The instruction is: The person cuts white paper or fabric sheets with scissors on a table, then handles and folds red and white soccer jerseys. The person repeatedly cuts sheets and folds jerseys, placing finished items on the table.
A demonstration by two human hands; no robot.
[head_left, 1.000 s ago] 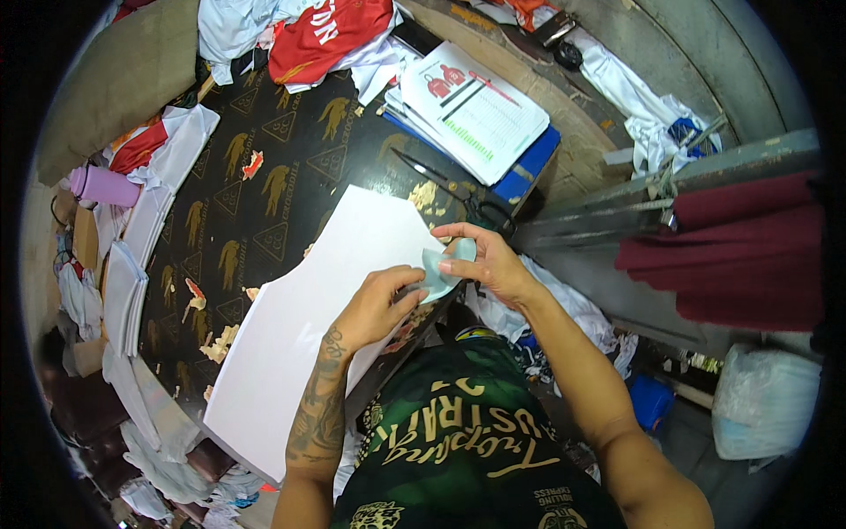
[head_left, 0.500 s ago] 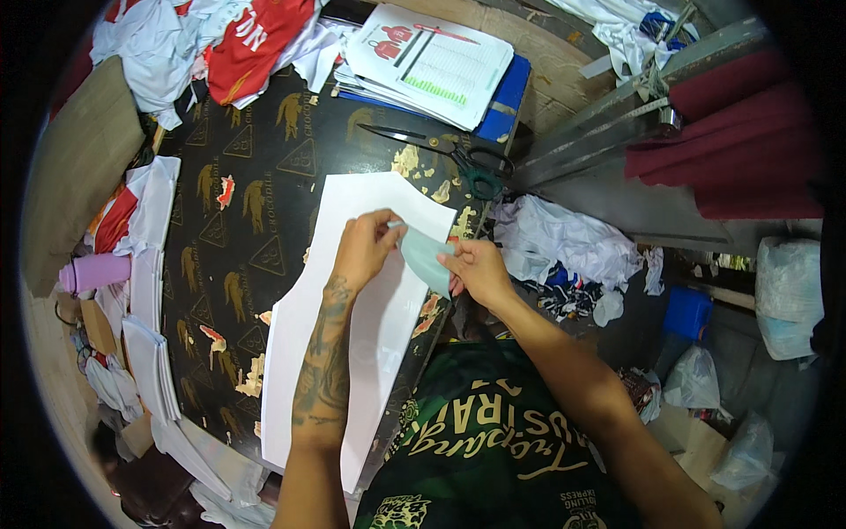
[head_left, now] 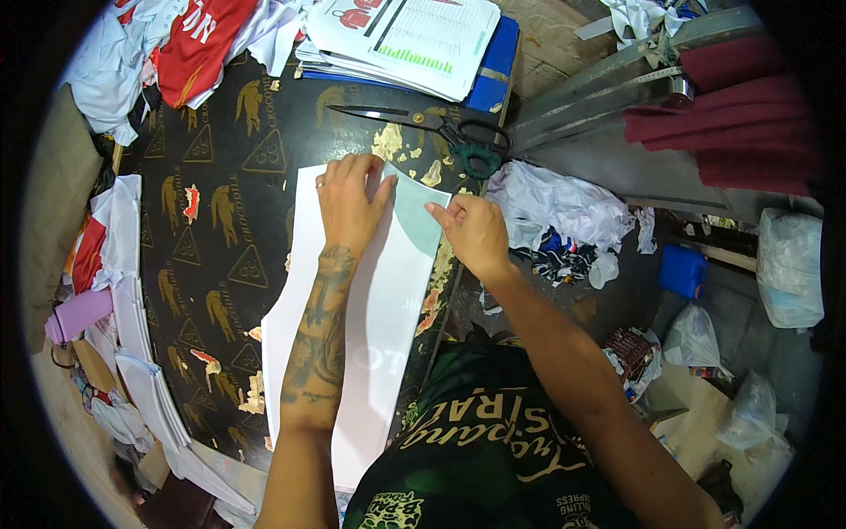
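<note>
A white cut piece (head_left: 383, 335), curved along one side, lies on the dark printed tabletop (head_left: 220, 291). A pale teal curved piece (head_left: 414, 220) lies flat at its top right corner. My left hand (head_left: 351, 198) rests on the top of the white piece with curled fingers, the thumb at the teal piece's left end. My right hand (head_left: 471, 229) pinches the corner where the teal and white pieces meet, at the table's right edge. Black-handled scissors (head_left: 467, 145) lie open above both hands.
A paper stack on a blue folder (head_left: 401, 48) is at the back. Red-and-white garments (head_left: 194, 44) pile at upper left. Folded white pieces (head_left: 132, 317) and a pink cylinder (head_left: 79, 313) line the left. Maroon cloth (head_left: 723, 123) hangs right, above white fabric (head_left: 555, 198) and a blue container (head_left: 681, 269).
The teal piece has gone from raised between my hands to flat on the white piece's corner. My hands have moved up relative to the white piece, toward its top edge.
</note>
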